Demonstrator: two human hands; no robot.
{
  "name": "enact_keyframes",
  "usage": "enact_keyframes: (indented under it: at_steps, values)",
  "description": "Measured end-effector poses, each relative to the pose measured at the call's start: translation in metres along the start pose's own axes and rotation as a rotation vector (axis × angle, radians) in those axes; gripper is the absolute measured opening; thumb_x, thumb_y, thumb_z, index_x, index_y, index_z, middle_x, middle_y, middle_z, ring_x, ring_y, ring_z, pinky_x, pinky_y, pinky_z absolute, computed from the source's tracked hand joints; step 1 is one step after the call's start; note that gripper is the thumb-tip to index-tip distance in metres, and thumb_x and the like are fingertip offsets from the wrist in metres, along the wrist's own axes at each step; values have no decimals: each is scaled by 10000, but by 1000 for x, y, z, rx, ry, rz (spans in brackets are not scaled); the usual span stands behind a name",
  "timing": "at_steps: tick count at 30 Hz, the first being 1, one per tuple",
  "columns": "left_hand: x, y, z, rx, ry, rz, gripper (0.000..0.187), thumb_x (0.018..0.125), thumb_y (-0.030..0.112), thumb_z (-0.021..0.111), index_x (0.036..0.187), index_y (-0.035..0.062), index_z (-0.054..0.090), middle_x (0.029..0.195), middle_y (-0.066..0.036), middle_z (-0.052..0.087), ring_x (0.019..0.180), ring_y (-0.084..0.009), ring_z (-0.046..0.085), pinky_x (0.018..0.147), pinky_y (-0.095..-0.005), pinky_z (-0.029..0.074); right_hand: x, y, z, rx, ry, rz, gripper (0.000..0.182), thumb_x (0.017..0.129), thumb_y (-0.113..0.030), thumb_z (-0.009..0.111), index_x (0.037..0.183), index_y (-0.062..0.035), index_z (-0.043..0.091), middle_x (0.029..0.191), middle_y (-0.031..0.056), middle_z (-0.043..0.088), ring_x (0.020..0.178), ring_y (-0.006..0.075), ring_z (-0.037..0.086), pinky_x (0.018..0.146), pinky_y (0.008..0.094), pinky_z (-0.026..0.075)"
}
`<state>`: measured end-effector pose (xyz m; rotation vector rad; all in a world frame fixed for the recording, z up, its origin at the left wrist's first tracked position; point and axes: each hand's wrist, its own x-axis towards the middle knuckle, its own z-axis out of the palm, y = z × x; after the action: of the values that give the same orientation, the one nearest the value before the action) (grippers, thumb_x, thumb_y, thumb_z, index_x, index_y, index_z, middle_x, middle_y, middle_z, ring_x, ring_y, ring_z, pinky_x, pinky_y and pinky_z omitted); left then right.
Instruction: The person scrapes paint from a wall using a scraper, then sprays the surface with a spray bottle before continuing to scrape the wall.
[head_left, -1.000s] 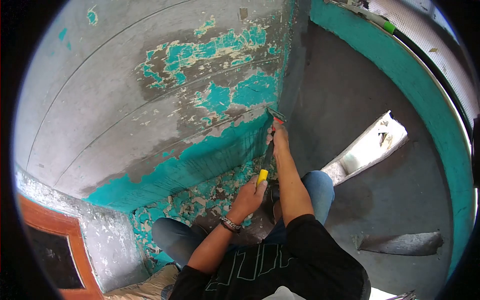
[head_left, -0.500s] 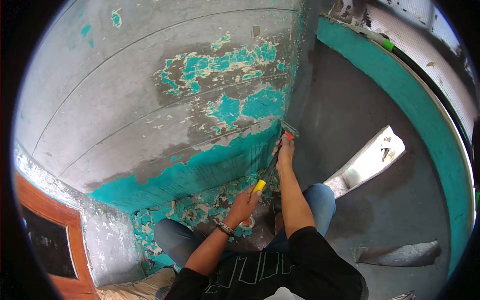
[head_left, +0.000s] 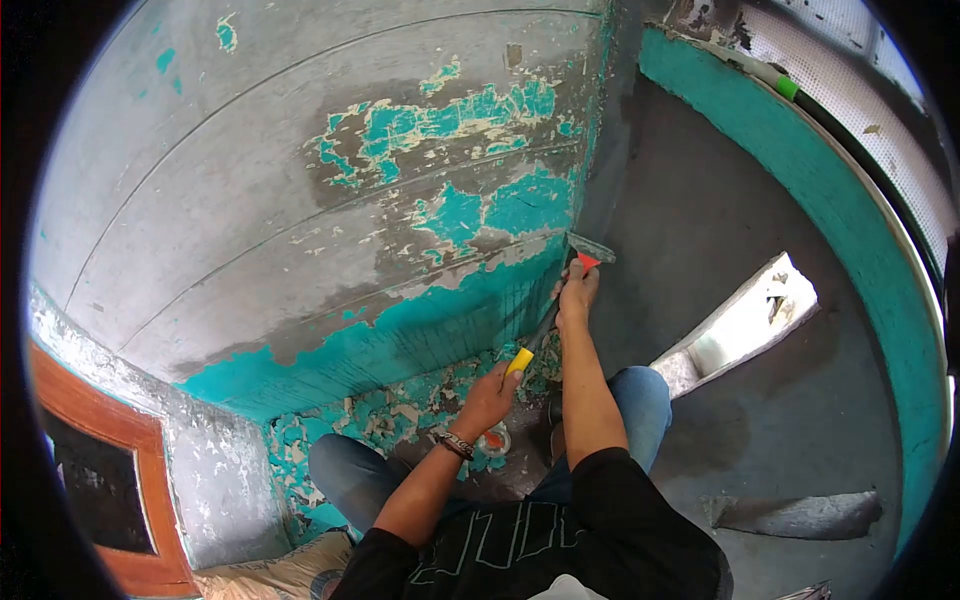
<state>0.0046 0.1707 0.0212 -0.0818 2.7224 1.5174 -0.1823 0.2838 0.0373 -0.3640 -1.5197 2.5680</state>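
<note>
A long-handled scraper (head_left: 544, 325) with a yellow end, dark shaft and red neck is held in both hands. My left hand (head_left: 489, 398) is closed round the yellow end, low down. Farther up, my right hand (head_left: 577, 294) grips the shaft just below the red neck. The scraper's wide blade (head_left: 592, 247) is at the corner, over the edge of the grey wall on the right; whether it touches cannot be made out. Turquoise paint (head_left: 480, 290) covers the lower wall on the left, with bare grey above it and ragged patches higher up.
Paint flakes (head_left: 385, 405) litter the floor along the wall. A round object with an orange centre (head_left: 493, 440) lies between my legs. An opening (head_left: 740, 325) lets light through the right wall, and a wooden frame (head_left: 160, 480) stands at lower left.
The scraper's blade has shifted slightly to the right and up, away from the turquoise wall. Both hands have moved a little with it and keep their hold.
</note>
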Motion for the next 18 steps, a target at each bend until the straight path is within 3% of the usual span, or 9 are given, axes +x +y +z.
enact_keyframes:
  at_steps: [11, 18]
  values:
    - [12, -25, -6, -22, 54, -11, 353, 961, 328, 402, 1075, 14, 516, 775, -200, 580, 721, -372, 580, 629, -442, 433, -3, 16, 10, -54, 58, -83, 178, 930, -205, 473, 928, -66, 362, 716, 45, 426, 470, 127, 425, 396, 289, 358]
    - [1, -28, -27, 52, 111, 17, 364, 963, 333, 394, 1075, 11, 521, 792, -204, 582, 717, -384, 574, 630, -450, 437, -18, 23, 21, 0, 40, -21, 182, 935, -204, 472, 930, -67, 352, 703, 38, 413, 483, 124, 426, 409, 291, 360]
